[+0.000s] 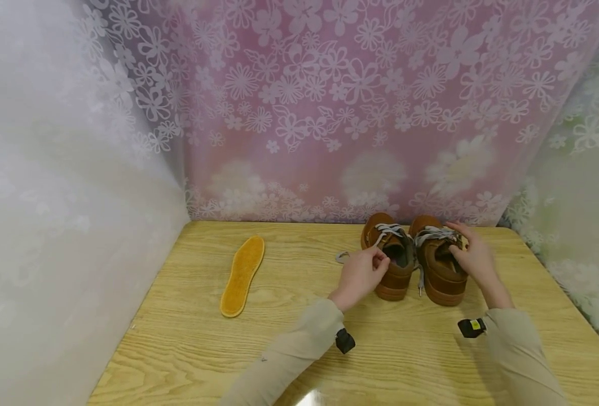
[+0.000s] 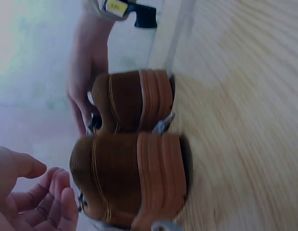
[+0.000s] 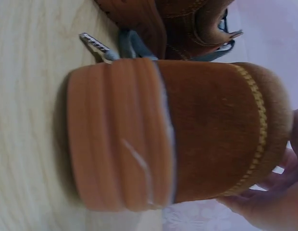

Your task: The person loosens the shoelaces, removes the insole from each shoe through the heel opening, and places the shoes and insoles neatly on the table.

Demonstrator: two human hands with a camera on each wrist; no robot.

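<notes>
Two brown lace-up shoes stand side by side on the table, heels toward me: the left shoe (image 1: pixel 393 282) and the right shoe (image 1: pixel 444 286). Just over the left shoe's opening hovers my left hand (image 1: pixel 361 274), fingers loosely bent. In the left wrist view, a gap shows between that hand's (image 2: pixel 36 199) thumb and fingers, with nothing in it. My right hand (image 1: pixel 476 256) grips the right shoe's collar on its outer side, thumb at the opening and fingers near the laces (image 1: pixel 434 234). From the right wrist, the heel (image 3: pixel 211 130) hides part of this grip.
An orange insole (image 1: pixel 242 276) lies flat on the wooden table (image 1: pixel 188 349), left of the shoes. One loose lace end (image 1: pixel 342 257) rests left of the left shoe; another (image 1: pixel 421 282) hangs between the shoes. A pink floral curtain (image 1: pixel 299 141) hangs behind the table.
</notes>
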